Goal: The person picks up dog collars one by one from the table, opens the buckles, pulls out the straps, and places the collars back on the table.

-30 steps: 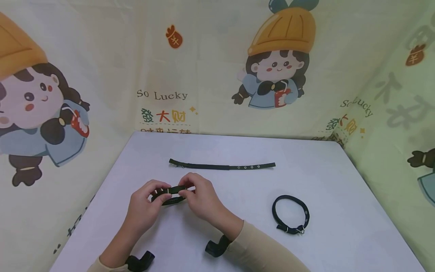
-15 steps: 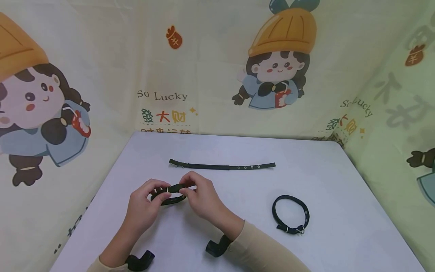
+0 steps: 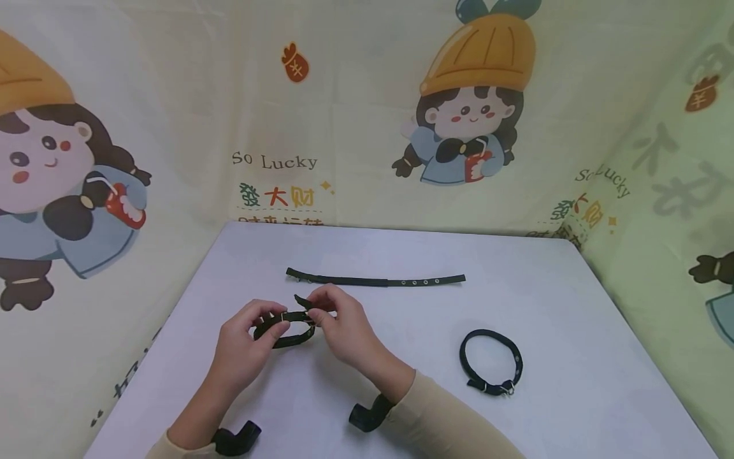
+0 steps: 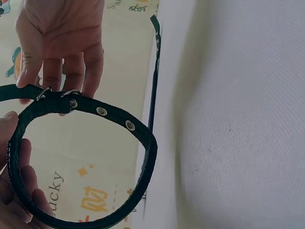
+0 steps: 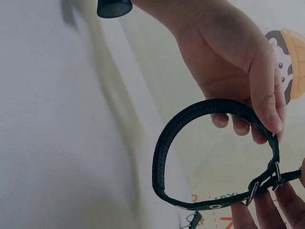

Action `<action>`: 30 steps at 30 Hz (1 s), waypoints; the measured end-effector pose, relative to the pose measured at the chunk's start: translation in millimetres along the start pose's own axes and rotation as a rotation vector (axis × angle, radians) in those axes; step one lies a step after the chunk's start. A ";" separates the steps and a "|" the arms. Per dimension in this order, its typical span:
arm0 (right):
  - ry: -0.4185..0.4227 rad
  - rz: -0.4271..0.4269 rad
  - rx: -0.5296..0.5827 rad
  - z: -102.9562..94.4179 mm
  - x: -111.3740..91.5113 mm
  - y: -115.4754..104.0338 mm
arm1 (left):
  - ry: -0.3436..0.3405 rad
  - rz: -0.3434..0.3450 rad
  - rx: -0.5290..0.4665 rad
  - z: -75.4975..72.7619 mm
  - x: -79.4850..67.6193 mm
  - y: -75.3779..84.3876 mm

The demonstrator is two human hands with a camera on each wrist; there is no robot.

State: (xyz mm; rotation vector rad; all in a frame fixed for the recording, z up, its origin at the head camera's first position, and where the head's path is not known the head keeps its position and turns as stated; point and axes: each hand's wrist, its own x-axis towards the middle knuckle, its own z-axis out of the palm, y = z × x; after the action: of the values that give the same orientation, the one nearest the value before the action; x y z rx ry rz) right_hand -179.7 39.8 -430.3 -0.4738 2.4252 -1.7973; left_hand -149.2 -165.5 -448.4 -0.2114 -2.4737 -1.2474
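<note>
Left hand point(image 3: 249, 338) grips a looped dark-green fabric strap point(image 4: 150, 155); right hand point(image 3: 346, 325) pinches it beside the silver metal buckle point(image 4: 44, 93). A straight dark strap point(image 3: 355, 280) lies beyond

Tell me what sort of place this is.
Probably a makeshift tabletop workspace: a white table before a cartoon-printed backdrop, and a buckled strap held in the left hand and right hand. The wider room is out of view.
</note>
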 end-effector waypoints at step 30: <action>0.068 0.017 0.075 -10.4 4.0 -3.7 | -0.035 0.066 -0.002 10.5 17.9 24.0</action>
State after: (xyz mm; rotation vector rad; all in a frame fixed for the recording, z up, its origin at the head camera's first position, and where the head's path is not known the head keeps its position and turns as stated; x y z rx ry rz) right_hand -185.4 47.2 -423.2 -0.3908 2.3876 -1.9201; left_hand -161.5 -143.2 -429.3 -0.3148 -2.4740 -1.2288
